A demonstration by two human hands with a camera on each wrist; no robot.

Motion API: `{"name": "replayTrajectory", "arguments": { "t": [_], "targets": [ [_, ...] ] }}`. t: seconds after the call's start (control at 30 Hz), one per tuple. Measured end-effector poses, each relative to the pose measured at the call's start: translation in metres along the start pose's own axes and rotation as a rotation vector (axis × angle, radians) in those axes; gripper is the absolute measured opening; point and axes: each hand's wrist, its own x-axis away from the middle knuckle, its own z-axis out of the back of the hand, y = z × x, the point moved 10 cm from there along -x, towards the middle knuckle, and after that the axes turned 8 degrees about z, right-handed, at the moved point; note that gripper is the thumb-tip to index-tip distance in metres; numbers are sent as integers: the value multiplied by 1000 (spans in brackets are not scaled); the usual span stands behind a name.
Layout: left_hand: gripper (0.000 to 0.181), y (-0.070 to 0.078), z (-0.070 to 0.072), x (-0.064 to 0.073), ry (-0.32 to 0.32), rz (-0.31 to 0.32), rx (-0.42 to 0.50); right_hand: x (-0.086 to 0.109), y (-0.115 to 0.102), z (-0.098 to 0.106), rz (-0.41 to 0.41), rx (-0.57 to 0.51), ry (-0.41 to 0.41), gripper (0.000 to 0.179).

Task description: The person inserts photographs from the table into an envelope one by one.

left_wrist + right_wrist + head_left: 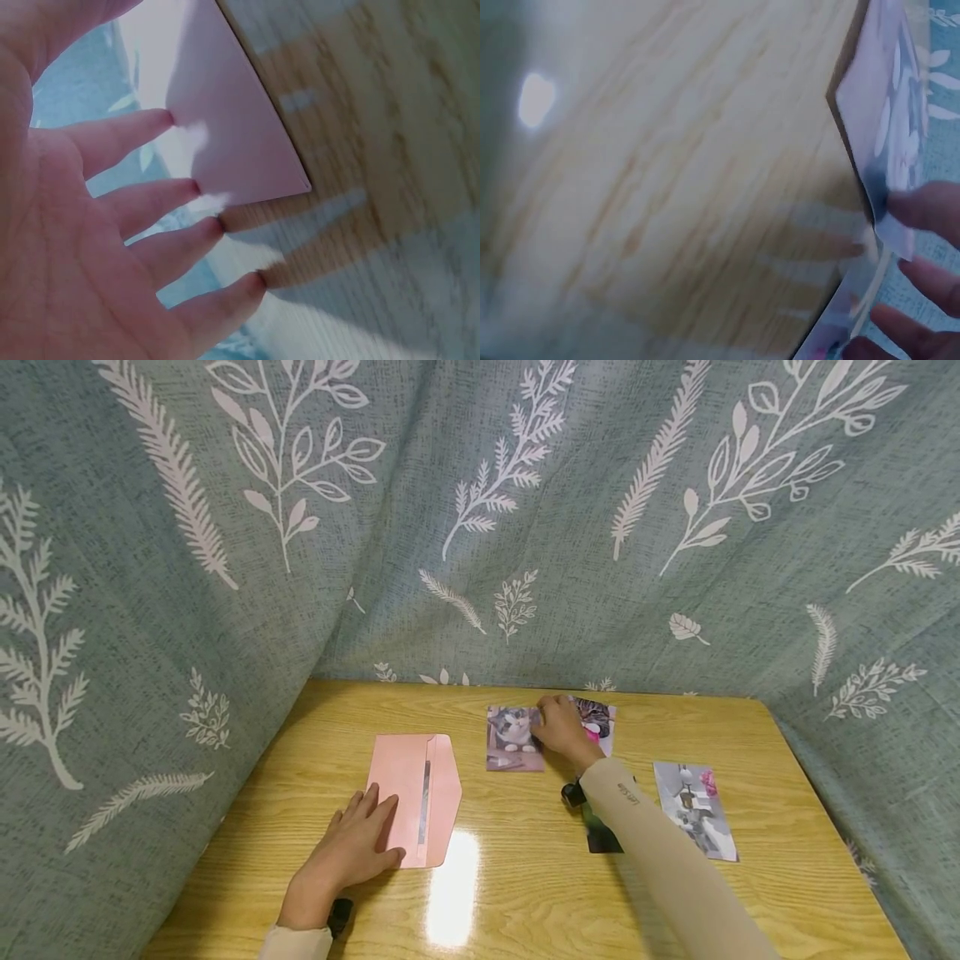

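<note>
A pink envelope (401, 777) lies on the left of the table, its flap open to the right and a strip of a picture showing in its slot. My left hand (352, 843) rests with spread fingers on its lower left part; the left wrist view shows fingertips (161, 118) at the envelope's edge. Farther back, my right hand (561, 727) pinches the right edge of a photo of a grey-and-white cat (513, 743). That edge looks slightly raised in the right wrist view. Just right of this hand is a tabby cat photo (603, 727), partly covered by the hand and wrist.
A dark green photo (600, 835) lies partly under my right forearm. Farther right is a greyish photo with pink flowers (693, 810). The wooden table (510, 902) meets a leaf-patterned grey-green cloth (420, 610) at the back and sides.
</note>
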Motion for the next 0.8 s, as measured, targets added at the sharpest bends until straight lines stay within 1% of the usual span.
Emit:
{"name": "replayTrajectory", "arguments": {
  "t": [0.07,0.17,0.3,0.37,0.53,0.67,0.8],
  "targets": [
    [79,0,0,0,-3,1,-1,1,-3,7,13,-38,64,30],
    [79,0,0,0,-3,-1,-1,2,-4,15,-2,-115,131,21],
    [79,1,-1,-1,-3,-6,-4,7,0,17,-63,-278,135,18],
    [79,1,-1,-1,-6,-5,-9,11,0,19,-77,-339,131,18],
    [77,1,0,0,-6,3,-23,22,-1,20,-95,-504,134,26],
    [77,1,-1,0,-12,1,-18,32,0,20,-111,-678,151,33],
    [79,0,-1,-1,-16,0,-13,41,-2,23,-120,-797,170,35]
  ]
}}
